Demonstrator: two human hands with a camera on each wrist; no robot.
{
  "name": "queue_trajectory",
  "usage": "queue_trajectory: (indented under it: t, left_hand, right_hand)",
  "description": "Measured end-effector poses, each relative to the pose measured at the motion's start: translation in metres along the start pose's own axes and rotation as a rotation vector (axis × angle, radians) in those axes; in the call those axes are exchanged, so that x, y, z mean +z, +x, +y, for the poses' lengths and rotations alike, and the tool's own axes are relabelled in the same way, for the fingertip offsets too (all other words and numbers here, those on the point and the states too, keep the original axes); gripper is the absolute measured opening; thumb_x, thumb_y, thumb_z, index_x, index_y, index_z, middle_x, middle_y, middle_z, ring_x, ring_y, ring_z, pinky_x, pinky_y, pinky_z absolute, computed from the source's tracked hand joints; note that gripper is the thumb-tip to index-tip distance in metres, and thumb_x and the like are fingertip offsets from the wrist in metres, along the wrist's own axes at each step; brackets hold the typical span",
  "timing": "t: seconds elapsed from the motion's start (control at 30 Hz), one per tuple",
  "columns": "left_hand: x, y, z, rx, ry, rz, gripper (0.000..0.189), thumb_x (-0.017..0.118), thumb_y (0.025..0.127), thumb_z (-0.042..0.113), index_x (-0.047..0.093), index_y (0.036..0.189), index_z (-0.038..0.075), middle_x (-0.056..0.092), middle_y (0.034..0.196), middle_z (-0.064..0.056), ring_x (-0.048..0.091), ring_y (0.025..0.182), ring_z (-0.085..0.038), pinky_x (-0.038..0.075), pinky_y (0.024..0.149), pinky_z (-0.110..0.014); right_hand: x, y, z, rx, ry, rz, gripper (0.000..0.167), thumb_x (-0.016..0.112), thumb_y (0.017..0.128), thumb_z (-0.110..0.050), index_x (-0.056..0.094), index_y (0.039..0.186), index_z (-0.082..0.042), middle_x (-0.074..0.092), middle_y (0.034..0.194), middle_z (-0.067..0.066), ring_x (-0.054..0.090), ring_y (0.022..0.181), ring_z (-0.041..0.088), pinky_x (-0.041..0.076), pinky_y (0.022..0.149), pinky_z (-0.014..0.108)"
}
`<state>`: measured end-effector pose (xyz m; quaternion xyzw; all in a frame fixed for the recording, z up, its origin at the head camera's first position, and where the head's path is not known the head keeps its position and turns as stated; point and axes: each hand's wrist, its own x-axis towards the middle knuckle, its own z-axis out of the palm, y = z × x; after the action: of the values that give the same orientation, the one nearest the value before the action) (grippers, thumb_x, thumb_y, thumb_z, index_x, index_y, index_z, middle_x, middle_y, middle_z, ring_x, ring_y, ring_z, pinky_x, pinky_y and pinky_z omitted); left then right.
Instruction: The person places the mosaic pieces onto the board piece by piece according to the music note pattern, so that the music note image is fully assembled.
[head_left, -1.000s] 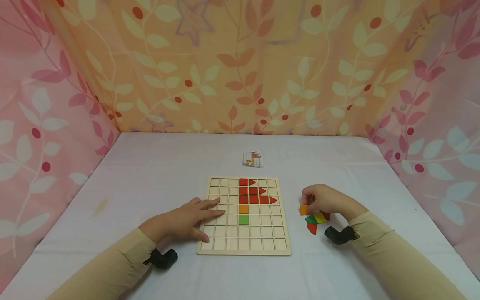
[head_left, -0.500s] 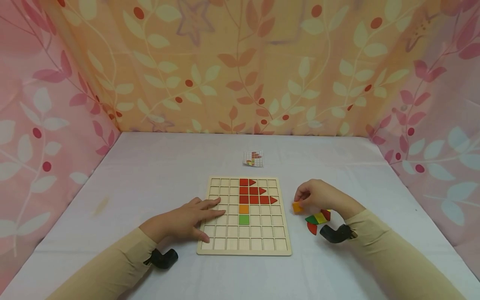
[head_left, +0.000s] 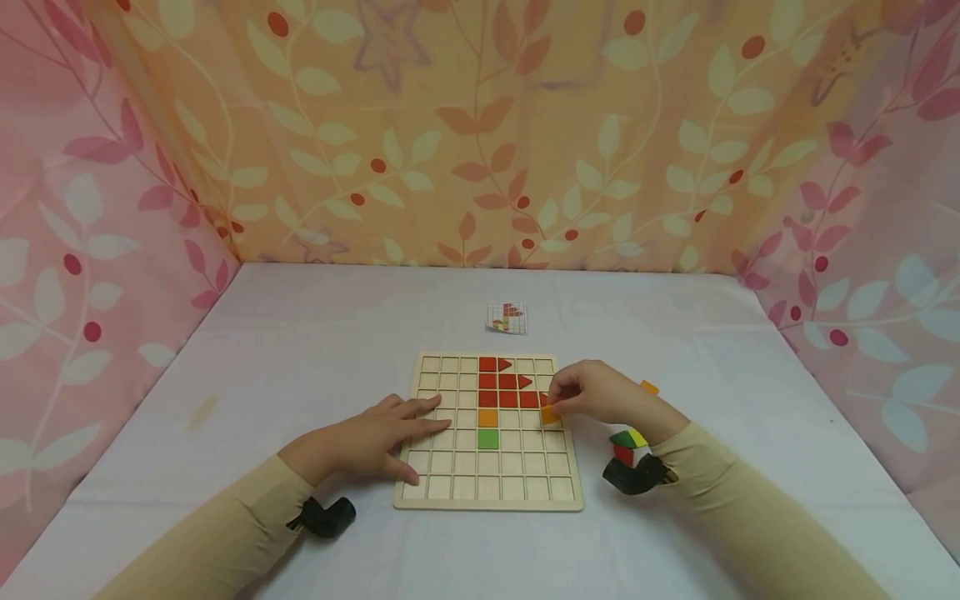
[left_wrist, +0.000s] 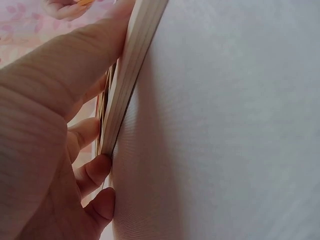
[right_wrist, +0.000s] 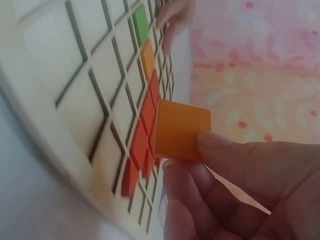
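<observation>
My right hand (head_left: 596, 392) pinches an orange square tile (right_wrist: 183, 129) between thumb and fingers, above the right side of a wooden grid board (head_left: 487, 505). Spread over the board's left edge, my left hand (head_left: 367, 442) rests with its fingers lying straight on the grid and the thumb near the lower left corner. Red squares (head_left: 487, 381) ending in red triangles fill three rows at the top of the board. Below them sit an orange square (head_left: 487, 418) and a green square (head_left: 487, 439) in one column.
A small printed pattern card (head_left: 507, 317) lies behind the board. Right of the board is a group of loose pieces, among them a green piece (head_left: 622, 438) and a red piece (head_left: 623, 454). Another orange piece (head_left: 649, 387) shows partly behind the right wrist. Patterned cloth surrounds the table.
My right hand has carried the orange tile left, from beside the loose pieces to over the board's right side. The left hand stays where it was.
</observation>
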<state>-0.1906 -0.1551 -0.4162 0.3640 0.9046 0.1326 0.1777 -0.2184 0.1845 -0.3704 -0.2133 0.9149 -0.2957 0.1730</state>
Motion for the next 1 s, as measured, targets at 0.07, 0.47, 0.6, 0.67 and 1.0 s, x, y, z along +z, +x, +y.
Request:
queue_trajectory:
  t: [0.07,0.47,0.6,0.67,1.0]
  left_hand:
    - [0.001,0.0,-0.001,0.0,0.003,0.001,0.081,0.059,0.069,0.066,0.03,0.141,0.04,0.013,0.152,0.008,0.028,0.115,-0.013,0.034,0.09,-0.037]
    - [0.002,0.002,-0.003,-0.006,-0.021,-0.011,0.081,0.057,0.069,0.067,0.029,0.14,0.042,0.012,0.152,0.009,0.027,0.115,-0.014,0.034,0.089,-0.038]
    - [0.0,0.001,-0.002,-0.003,-0.016,-0.01,0.081,0.058,0.069,0.066,0.03,0.141,0.041,0.012,0.153,0.008,0.028,0.116,-0.014,0.034,0.09,-0.037]
    - [0.0,0.001,-0.002,0.002,-0.011,-0.007,0.081,0.058,0.07,0.066,0.03,0.141,0.04,0.013,0.153,0.008,0.028,0.116,-0.014,0.034,0.09,-0.037]
    - [-0.001,0.001,-0.001,0.005,-0.012,-0.008,0.081,0.059,0.07,0.065,0.031,0.141,0.039,0.013,0.152,0.007,0.029,0.114,-0.013,0.034,0.087,-0.035]
  right_hand:
    - [0.007,0.002,-0.005,-0.027,0.001,-0.013,0.008,0.07,0.08,-0.012,0.066,0.074,-0.016,0.059,0.071,-0.006,0.05,0.07,0.013,0.043,0.065,0.029]
    - [0.048,0.01,-0.03,-0.107,0.099,0.027,0.009,0.069,0.082,-0.014,0.063,0.075,-0.017,0.058,0.068,-0.007,0.051,0.064,0.011,0.045,0.058,0.025]
    - [0.057,0.011,-0.034,-0.145,0.088,0.021,0.011,0.069,0.081,-0.013,0.063,0.073,-0.016,0.056,0.066,-0.008,0.05,0.064,0.01,0.043,0.058,0.024]
    - [0.06,0.012,-0.035,-0.159,0.081,0.013,0.012,0.069,0.081,-0.013,0.062,0.072,-0.016,0.056,0.066,-0.009,0.05,0.065,0.009,0.043,0.058,0.024]
    - [0.071,0.013,-0.038,-0.146,0.081,-0.005,0.012,0.069,0.082,-0.016,0.062,0.072,-0.019,0.058,0.065,-0.01,0.052,0.065,0.008,0.045,0.061,0.025]
